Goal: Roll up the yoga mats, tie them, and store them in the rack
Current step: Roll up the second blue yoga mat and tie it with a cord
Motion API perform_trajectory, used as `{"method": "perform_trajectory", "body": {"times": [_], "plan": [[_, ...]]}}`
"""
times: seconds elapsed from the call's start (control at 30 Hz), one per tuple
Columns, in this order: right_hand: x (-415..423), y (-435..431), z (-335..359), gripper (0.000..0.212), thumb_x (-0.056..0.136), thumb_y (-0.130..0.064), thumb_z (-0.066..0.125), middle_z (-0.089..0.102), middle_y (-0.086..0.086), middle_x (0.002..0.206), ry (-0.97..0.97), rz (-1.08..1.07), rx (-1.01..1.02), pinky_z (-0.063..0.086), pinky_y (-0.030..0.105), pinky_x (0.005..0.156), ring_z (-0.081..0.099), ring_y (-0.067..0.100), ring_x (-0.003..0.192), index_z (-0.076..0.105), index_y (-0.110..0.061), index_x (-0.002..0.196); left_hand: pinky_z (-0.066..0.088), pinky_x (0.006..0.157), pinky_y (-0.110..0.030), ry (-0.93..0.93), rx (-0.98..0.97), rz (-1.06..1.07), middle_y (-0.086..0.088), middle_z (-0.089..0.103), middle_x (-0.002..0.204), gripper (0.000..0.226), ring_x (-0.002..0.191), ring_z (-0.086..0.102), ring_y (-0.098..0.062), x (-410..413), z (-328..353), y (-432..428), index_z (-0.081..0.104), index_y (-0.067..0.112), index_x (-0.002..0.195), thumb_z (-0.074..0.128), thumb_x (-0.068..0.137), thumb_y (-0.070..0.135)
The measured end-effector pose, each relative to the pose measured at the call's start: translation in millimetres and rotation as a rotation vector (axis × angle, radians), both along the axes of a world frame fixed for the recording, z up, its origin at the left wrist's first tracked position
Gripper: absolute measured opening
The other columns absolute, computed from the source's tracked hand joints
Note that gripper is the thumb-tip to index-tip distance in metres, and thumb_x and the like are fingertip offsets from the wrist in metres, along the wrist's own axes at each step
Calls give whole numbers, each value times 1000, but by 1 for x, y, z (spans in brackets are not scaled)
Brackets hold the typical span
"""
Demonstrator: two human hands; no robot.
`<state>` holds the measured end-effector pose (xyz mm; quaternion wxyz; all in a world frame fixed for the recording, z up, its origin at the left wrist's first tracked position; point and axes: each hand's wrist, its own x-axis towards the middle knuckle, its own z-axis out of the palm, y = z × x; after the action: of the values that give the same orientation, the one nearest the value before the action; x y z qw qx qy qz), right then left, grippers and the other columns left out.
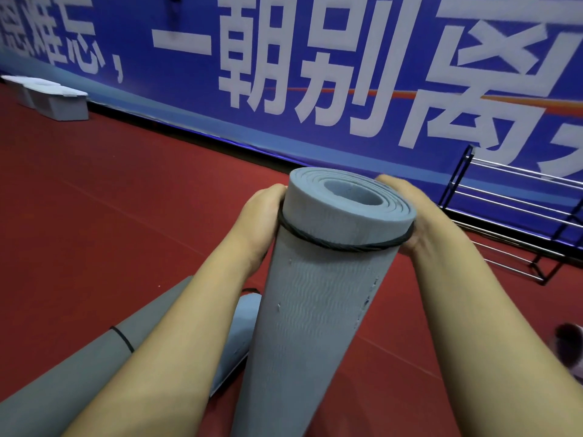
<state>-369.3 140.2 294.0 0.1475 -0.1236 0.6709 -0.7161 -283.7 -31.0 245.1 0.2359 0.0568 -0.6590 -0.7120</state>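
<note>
- Rolled mat [318,294], blue-grey, held near upright at mid-frame; its long axis rises from the lower edge of view, with the spiral end uppermost and facing the camera.
- Black band [344,246] encircles the roll just below that end.
- Left hand [263,216] and right hand [410,216] clasp the upper end from opposite sides; their fingers wrap behind it, hidden.
- Grey roll [79,367] and blue roll [243,335] lie on the floor [126,200] at lower left.
- Rack [456,175] stands at right against the banner [189,99]; open red floor lies ahead.
</note>
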Motion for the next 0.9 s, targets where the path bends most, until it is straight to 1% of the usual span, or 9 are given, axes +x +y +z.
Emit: {"method": "perform_trajectory", "body": {"times": [0.13,0.2,0.3,0.4,0.53,0.6,0.7,0.8,0.9], "plan": [[-4,-4,-35,22,95,-9,53,76,14,86,56,52,144,53,36,72,67,28,77,75,-10,97,48,73,-22,202,-11,125,2,73,95,31,84,63,-8,5,-12,2,71,7,101,43,91,2],[-2,-8,-40,24,92,-6,54,75,18,99,111,69,180,53,38,74,65,27,82,77,-11,99,50,91,-25,345,80,81,-2,72,117,37,109,65,-10,10,-16,-3,64,12,125,51,93,25],[3,-9,-41,29,93,1,52,76,3,80,209,51,140,53,23,57,66,12,67,75,-16,87,45,106,-29,354,-132,-27,-1,60,137,98,129,55,-13,13,-23,-16,46,19,142,63,68,82],[8,-9,-48,31,92,1,53,76,2,104,308,83,22,59,40,87,71,19,100,73,-16,109,46,99,-25,309,-278,-78,5,65,130,95,125,57,-12,20,-27,-23,53,16,134,55,69,85],[14,-4,-49,55,92,-47,54,65,9,132,236,323,-330,47,42,105,58,25,126,59,-10,132,45,99,-24,240,-398,-71,4,63,134,97,127,56,-11,20,-31,-37,52,9,138,53,74,82],[11,0,-52,84,74,-76,63,60,3,139,418,381,-167,42,43,111,52,21,134,56,-18,135,42,103,-21,262,-394,-93,2,57,142,104,133,50,-9,22,-31,-41,43,8,146,60,72,80],[8,6,-61,101,65,-84,63,60,-1,140,552,415,148,40,41,112,52,15,134,50,-18,140,37,111,-22,297,-315,-108,5,40,155,120,141,38,-5,24,-32,-38,25,17,155,68,62,81],[5,18,-73,108,55,-86,68,62,-13,134,574,469,335,43,16,101,55,0,125,50,-19,138,44,105,-25,234,-348,-120,8,55,142,114,134,48,-9,22,-44,-37,38,19,146,64,58,87],[5,28,-75,109,51,-85,71,61,-20,133,564,461,295,44,14,99,53,-4,126,46,-25,138,47,92,-18,75,-519,-143,24,62,129,103,122,55,3,25,-64,-42,48,28,136,61,56,91]]}}
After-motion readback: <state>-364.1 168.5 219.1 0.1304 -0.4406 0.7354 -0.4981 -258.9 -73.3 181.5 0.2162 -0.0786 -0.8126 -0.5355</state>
